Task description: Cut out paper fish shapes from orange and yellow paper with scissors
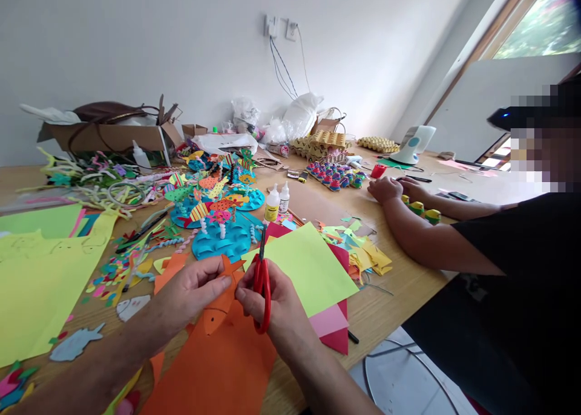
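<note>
An orange paper fish [216, 317], with an eye and lines drawn on it, is pinched near its tail by my left hand [197, 293]. My right hand [272, 297] holds red-handled scissors [262, 282], their blades pointing up and away; its thumb and index finger are pressed together at the fish's right edge. Under both hands lies a large orange sheet [213, 372]. Beyond my right hand a yellow-green sheet [306, 270] rests on red and pink paper. Blue egg-tray pieces [222, 238] carrying patterned paper fish stand just past my left hand.
Two glue bottles [272, 204] stand behind the blue pieces. Yellow sheets [31, 288] and a pale blue fish cutout [76, 342] lie left. Paper scraps [370, 258] are scattered right. Another person's arm [417, 236] rests on the table at right. A box [109, 138] stands by the wall.
</note>
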Motion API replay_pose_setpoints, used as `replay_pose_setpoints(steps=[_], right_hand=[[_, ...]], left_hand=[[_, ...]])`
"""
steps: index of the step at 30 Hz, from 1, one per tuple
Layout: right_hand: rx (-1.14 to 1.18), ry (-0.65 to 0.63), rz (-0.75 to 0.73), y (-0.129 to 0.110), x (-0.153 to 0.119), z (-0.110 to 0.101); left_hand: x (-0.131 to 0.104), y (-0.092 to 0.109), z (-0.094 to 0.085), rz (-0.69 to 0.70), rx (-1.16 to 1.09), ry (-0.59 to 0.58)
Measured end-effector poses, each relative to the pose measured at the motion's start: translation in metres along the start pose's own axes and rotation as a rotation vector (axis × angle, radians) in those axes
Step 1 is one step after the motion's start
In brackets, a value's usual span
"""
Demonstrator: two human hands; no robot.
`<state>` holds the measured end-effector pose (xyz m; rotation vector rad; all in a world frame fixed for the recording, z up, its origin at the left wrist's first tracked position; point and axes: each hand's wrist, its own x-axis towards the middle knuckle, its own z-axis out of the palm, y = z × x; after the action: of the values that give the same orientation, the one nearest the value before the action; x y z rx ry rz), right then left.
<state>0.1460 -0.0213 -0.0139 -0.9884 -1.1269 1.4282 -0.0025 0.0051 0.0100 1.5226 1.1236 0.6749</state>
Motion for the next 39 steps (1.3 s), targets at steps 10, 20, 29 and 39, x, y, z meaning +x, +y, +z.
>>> replay_pose_setpoints(steps=[10, 20, 29, 39], right_hand=[[0.006, 0.095, -0.069, -0.007, 0.0, -0.015], [-0.127, -0.101, -0.06, -0.016, 0.011, -0.021], [0.024, 0.099, -0.037, -0.004, 0.006, -0.017], [0.133, 0.19, -0.13, 0.008, 0.003, -0.001]], left_hand=[[-0.004, 0.004, -0.002, -0.078, -0.156, -0.156], [0.0, 0.0, -0.002, -0.029, 0.091, -0.17], [0.0, -0.008, -0.002, -0.026, -0.393, 0.022], [-0.001, -0.012, 0.008, 0.13, -0.178, 0.126]])
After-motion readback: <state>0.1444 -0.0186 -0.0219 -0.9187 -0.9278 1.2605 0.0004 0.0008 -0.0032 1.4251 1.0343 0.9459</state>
